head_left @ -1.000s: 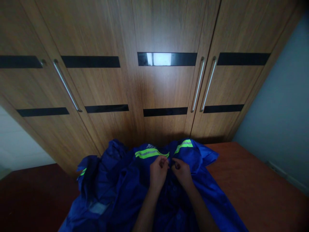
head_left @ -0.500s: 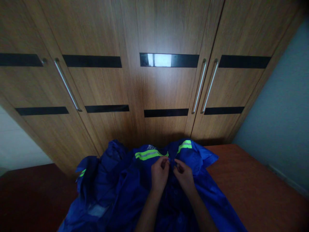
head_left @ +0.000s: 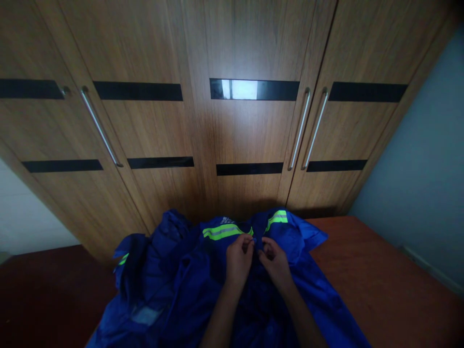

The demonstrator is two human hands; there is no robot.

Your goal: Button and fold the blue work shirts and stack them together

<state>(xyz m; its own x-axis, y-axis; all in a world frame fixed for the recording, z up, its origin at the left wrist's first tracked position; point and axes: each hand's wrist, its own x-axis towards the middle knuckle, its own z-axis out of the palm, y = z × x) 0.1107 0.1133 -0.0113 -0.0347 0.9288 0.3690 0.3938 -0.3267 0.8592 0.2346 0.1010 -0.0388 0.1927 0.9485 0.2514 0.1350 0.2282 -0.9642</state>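
Observation:
A blue work jacket (head_left: 203, 280) with yellow-green and grey reflective strips lies spread out, its collar end toward the wardrobe. My left hand (head_left: 240, 257) pinches the front edge of the jacket just below the collar, beside a small round button. Close by on the right, my right hand (head_left: 273, 258) has thumb and fingertips bent toward each other at the opposite front edge; whether cloth is between them is too dark to tell. Several buttons show faintly down the front between my forearms.
Behind the jacket stands a wooden wardrobe (head_left: 250, 128) with black strips and long metal handles. More bunched blue cloth (head_left: 152, 261) with a reflective strip lies at the left. Beneath is a reddish-brown surface (head_left: 366, 275). A pale wall (head_left: 424, 169) rises at the right.
The fingertips of my right hand have shifted slightly left and parted a little from the cloth edge, and the button by my left fingertips shows more clearly. The jacket stays in place.

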